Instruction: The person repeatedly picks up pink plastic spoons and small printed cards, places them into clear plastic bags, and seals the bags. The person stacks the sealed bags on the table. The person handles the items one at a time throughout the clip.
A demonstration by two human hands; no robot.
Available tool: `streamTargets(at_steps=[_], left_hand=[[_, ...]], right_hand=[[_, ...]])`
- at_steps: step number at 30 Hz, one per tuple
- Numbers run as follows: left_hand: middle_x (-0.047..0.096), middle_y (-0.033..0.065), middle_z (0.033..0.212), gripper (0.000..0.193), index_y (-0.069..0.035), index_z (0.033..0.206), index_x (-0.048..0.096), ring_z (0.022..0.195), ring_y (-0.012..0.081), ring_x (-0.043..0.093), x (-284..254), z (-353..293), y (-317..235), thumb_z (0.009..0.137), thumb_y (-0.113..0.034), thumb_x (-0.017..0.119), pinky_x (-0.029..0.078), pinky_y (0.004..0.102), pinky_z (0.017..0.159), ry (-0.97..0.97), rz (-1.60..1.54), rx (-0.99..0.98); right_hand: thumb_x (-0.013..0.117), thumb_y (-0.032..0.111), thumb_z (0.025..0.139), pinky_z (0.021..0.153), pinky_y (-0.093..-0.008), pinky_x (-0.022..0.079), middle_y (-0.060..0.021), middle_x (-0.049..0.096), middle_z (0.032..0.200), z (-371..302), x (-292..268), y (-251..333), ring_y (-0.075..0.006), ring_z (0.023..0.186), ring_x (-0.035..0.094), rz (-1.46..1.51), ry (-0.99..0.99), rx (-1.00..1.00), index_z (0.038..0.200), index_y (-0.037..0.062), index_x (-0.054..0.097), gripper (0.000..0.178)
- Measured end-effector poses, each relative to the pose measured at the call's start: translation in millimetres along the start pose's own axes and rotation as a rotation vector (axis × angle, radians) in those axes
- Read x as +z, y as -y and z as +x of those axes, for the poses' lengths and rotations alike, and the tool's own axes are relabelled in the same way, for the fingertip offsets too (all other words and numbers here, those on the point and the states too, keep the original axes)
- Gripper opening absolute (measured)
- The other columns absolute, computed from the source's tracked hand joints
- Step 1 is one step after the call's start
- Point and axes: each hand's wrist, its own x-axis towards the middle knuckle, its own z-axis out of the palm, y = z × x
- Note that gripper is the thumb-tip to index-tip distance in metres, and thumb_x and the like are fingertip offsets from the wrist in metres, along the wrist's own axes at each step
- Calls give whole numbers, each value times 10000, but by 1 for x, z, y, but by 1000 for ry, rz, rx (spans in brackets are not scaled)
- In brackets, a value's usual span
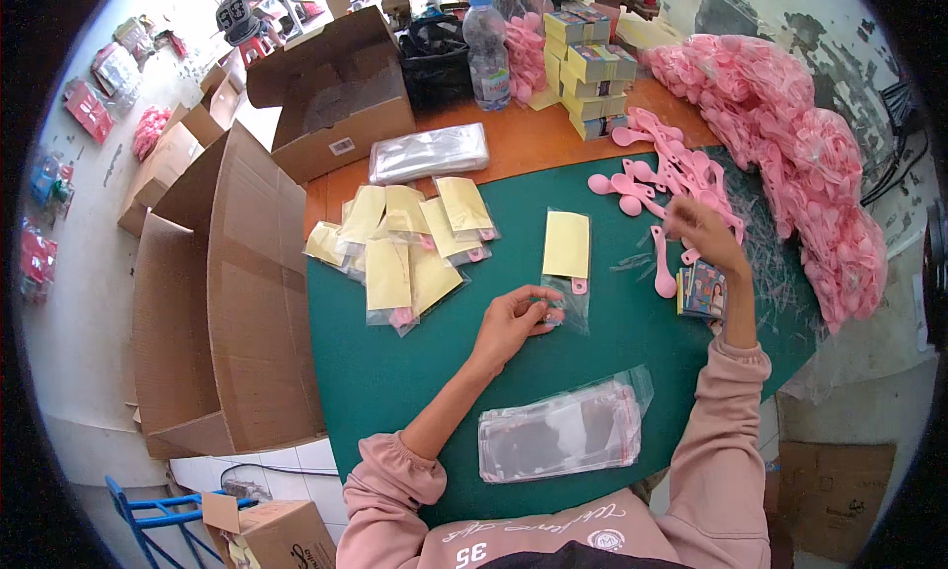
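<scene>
some white sweatshirt lettering (598, 514); left hand (515, 322) at bagged card (566, 244), right hand (703, 235) near spoons (663, 265), grips unclear

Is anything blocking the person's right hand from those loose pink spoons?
Nothing visible does: the right hand is at the near edge of the loose pink spoons. The card stack lies behind the hand, not between them.

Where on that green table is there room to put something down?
The green tabletop is bare between the filled packets and left forearm, and between the left hand and nearer clear bags. Pink spoons crowd the far right corner.
</scene>
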Motion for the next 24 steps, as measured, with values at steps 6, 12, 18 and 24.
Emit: streamTargets(at_steps=[6,12,18,24], left_hand=[[587,80,989,206,-1,1051,541,936,133,568,-3,-5,7,902,-117,458,479,257,808,-31,-59,18],[584,79,1001,180,-13,1025,548,929,136,569,-4,-1,12,899,-102,457,453,258,848,26,-217,160],[610,76,939,182,-56,1058,500,901,148,587,-8,-4,-2,888,-116,475,492,265,747,24,-60,158],[602,77,896,231,-54,1080,465,822,140,609,-12,-2,-11,854,-70,511,520,250,601,-56,242,186]], right_hand=[[504,-9,704,786,-365,422,-125,469,867,1,70,9,-325,800,497,-762,-565,-88,978,12,476,276],[622,17,698,749,-371,433,-133,437,935,-4,146,19,-318,874,509,-601,-369,-224,983,33,495,312],[607,3,742,638,-311,460,-120,445,904,-1,138,7,-246,735,531,-335,-462,-250,856,-3,524,142],[604,19,761,640,-278,458,-90,461,893,-3,128,2,-160,749,527,-98,-410,-136,833,-14,533,107]])
